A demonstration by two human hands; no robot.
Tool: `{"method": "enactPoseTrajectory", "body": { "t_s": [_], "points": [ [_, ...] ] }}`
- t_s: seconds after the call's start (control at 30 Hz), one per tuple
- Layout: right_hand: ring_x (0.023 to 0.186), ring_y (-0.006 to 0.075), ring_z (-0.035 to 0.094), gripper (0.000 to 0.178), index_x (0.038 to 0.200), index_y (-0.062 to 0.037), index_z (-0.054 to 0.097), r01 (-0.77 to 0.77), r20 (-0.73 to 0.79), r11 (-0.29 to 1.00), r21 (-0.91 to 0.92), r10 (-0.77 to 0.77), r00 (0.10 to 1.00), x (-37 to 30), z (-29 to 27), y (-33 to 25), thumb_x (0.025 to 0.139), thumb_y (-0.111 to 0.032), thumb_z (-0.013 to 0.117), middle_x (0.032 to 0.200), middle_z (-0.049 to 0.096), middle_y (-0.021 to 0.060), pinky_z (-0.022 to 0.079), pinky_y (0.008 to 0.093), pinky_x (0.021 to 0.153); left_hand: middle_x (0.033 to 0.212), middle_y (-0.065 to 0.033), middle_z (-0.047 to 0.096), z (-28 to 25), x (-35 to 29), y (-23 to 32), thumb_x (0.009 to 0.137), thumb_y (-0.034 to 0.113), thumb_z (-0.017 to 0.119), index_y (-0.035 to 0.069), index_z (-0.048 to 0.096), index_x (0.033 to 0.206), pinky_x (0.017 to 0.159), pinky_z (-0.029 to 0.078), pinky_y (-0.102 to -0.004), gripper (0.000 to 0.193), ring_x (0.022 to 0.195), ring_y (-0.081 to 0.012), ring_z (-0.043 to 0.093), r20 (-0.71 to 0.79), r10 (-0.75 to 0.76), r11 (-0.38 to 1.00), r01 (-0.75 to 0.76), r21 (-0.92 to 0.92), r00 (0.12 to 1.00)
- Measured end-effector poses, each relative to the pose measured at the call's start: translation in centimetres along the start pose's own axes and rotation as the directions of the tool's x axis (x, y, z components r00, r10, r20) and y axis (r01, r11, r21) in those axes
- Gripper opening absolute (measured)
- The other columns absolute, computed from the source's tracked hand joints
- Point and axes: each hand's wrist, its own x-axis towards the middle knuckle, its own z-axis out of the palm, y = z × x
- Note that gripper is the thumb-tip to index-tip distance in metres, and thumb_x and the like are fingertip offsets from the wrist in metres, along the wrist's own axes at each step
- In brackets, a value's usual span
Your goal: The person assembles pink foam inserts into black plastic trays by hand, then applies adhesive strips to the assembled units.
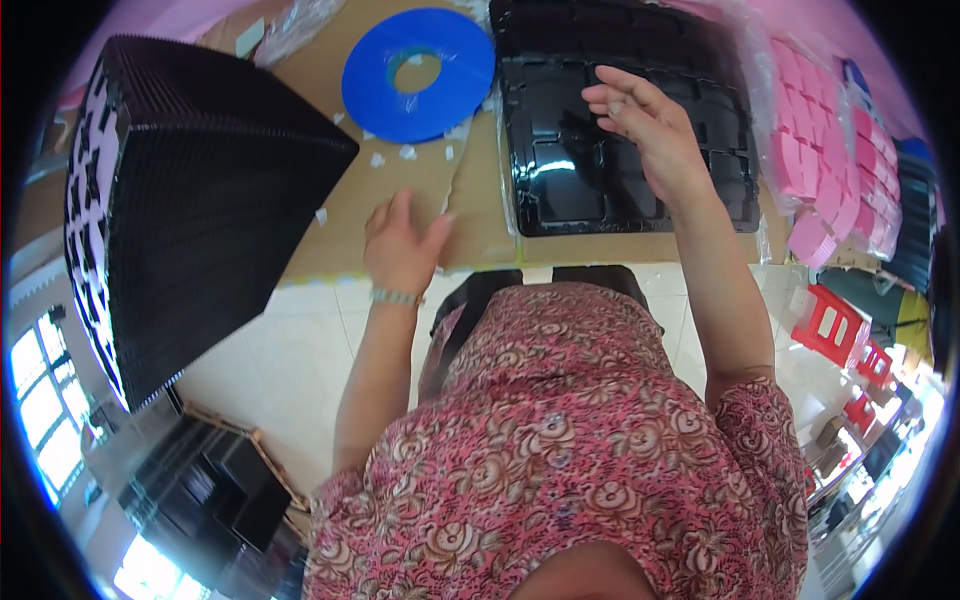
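Observation:
A shallow black plastic tray [560, 185] with moulded compartments lies on the table in front of me. My right hand [650, 130] hovers over it, fingers stretched to the left and loosely bent, with nothing visible in them. Left of the tray, my left hand [400, 245] is over the brown cardboard table cover [335, 230], its fingers apart and slightly blurred. It is near a torn edge in the cardboard. Beyond that hand lies a flat blue roll [365, 85] with a round hole in the middle. Small white scraps [407, 152] are scattered between them.
A tall stack of black trays [220, 200] rises at the left. Pink moulded pieces [815, 140] in clear plastic stand at the right. Crumpled clear film [295, 30] lies at the back. Red plastic stools [830, 325] stand on the floor to the right, more black trays [215, 480] lower left.

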Motion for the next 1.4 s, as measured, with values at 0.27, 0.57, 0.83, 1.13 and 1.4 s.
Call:
{"method": "enactPoseTrajectory", "body": {
  "t_s": [0.27,0.57,0.83,1.13,1.4],
  "points": [
    [0.098,0.0113,0.061,0.033,0.123,0.0012,0.057,-0.103,0.26,0.995,-0.009,0.101,0.96,-3.1,2.4,1.5,0.092,-0.008,0.056,0.105,0.067,0.007,0.047,0.025,0.089,0.101,-0.0141,0.067,1.2,2.4,0.7,0.091,0.022,0.057,0.003,0.058,0.113,0.074,0.054,-0.0388,0.03,0.087,-0.0291,0.067,0.715,-0.149,0.528,0.666,-0.527,0.683],
    [0.097,0.0167,0.061,0.054,0.138,-0.0001,0.039,-0.466,0.646,0.858,0.215,0.233,0.727,-6.2,7.6,3.0,0.088,-0.004,0.06,0.103,0.063,0.0094,0.047,0.0296,0.089,0.132,-0.0278,0.049,-3.6,8.6,5.2,0.089,0.008,0.05,-0.007,0.04,0.129,0.104,0.043,-0.0492,0.044,0.126,-0.0395,0.047,0.533,0.24,-0.483,0.577,-0.659,0.811],
    [0.067,0.0133,0.053,0.041,0.128,0.0025,0.049,-0.555,0.634,0.716,0.423,0.203,0.746,-7.0,6.1,0.5,0.093,-0.018,0.052,0.076,0.056,0.0048,0.046,0.0288,0.067,0.144,-0.0216,0.038,2.1,3.6,6.5,0.09,0.014,0.05,0.0,0.033,0.141,0.108,0.037,-0.0461,0.055,0.131,-0.0333,0.042,0.584,0.27,-0.534,0.624,-0.571,0.765],
    [0.057,0.0165,0.054,0.041,0.108,0.0054,0.06,-0.616,0.729,0.689,0.383,0.185,0.659,-8.7,3.9,-0.2,0.1,-0.03,0.041,0.072,0.059,0.0092,0.047,0.0306,0.059,0.131,-0.0214,0.052,1.5,3.1,11.1,0.097,0.037,0.049,0.007,0.043,0.136,0.098,0.045,-0.0444,0.05,0.117,-0.0295,0.055,0.344,0.544,-0.571,0.638,-0.517,0.765],
    [0.092,0.0164,0.062,0.046,0.119,0.0038,0.058,-0.319,0.355,0.937,0.139,0.254,0.9,-7.0,2.8,-0.2,0.094,-0.035,0.057,0.096,0.065,0.0094,0.048,0.031,0.082,0.08,-0.0028,0.064,-0.4,6.0,11.5,0.092,0.021,0.062,0.006,0.064,0.093,0.068,0.05,-0.0259,0.015,0.073,-0.0107,0.061,0.582,0.019,-0.183,0.575,-0.797,0.813]
  ]
}}
